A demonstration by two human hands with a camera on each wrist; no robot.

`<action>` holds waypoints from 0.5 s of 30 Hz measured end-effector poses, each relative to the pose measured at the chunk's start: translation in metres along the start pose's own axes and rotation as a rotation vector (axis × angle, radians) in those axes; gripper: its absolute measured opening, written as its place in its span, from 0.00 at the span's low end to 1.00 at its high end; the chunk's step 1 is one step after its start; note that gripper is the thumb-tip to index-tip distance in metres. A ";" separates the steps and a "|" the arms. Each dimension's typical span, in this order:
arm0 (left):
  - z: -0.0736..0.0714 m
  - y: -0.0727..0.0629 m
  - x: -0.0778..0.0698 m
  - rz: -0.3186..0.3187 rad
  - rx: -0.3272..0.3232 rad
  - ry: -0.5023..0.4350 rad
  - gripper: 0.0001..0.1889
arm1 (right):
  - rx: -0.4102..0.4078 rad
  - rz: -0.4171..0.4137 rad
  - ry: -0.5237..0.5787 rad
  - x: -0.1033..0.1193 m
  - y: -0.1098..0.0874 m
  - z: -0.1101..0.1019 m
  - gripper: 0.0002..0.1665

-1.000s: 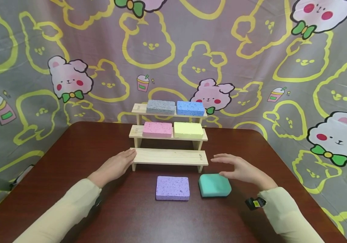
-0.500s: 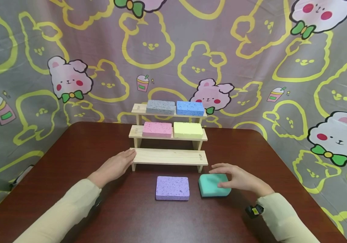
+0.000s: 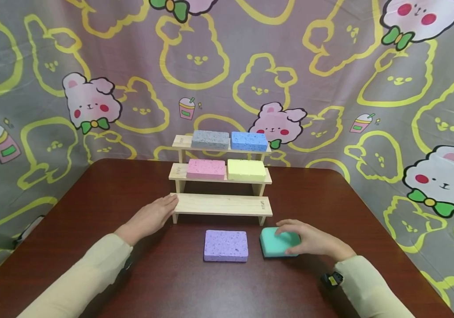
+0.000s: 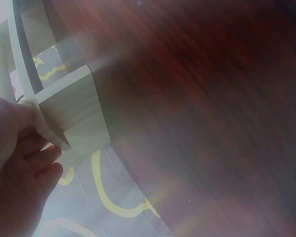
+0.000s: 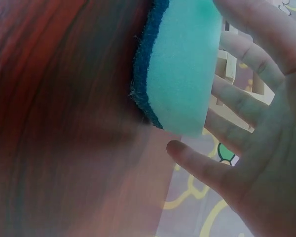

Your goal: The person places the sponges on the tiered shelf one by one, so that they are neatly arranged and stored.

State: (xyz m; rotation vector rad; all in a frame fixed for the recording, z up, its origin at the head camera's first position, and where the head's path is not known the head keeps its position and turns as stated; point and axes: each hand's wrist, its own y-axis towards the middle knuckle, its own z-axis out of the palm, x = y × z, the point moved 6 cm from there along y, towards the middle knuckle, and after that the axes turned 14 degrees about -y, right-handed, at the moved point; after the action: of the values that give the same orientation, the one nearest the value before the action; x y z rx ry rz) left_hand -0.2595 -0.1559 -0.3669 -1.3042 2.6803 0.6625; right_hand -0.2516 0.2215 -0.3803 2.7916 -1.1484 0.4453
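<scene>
In the head view my left hand [image 3: 149,219] holds the left end of the lowest board of a three-step wooden rack [image 3: 219,204]. In the left wrist view its fingers [image 4: 45,159] bend around the board's corner, above a side leg. My right hand [image 3: 310,238] is spread over a green sponge [image 3: 276,242] lying on the table. Its fingers reach across the sponge's top and the thumb is at the near edge. The right wrist view shows the green foam [image 5: 185,69] with a dark blue scouring layer underneath; the little finger stands apart from it.
A purple sponge [image 3: 226,245] lies left of the green one on the brown table [image 3: 163,282]. Pink [image 3: 205,169] and yellow [image 3: 246,170] sponges sit on the middle step; grey [image 3: 210,140] and blue [image 3: 249,141] ones on top. A patterned curtain [image 3: 219,66] hangs behind.
My right hand has come down from beside the rack and toward me, onto the green sponge. The left hand has stayed at the rack's lowest board.
</scene>
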 end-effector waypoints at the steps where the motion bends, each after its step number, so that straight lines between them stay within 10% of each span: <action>1: 0.000 0.000 0.000 0.000 0.000 -0.002 0.19 | 0.004 0.003 0.002 0.000 0.000 0.000 0.24; 15: -0.001 0.000 0.000 0.011 -0.006 -0.002 0.18 | 0.026 0.034 -0.028 -0.001 -0.001 0.004 0.25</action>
State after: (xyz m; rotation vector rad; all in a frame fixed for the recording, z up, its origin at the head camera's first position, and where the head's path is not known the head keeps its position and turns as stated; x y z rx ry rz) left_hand -0.2591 -0.1566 -0.3656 -1.2907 2.6883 0.6729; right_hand -0.2506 0.2220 -0.3845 2.8131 -1.2060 0.4292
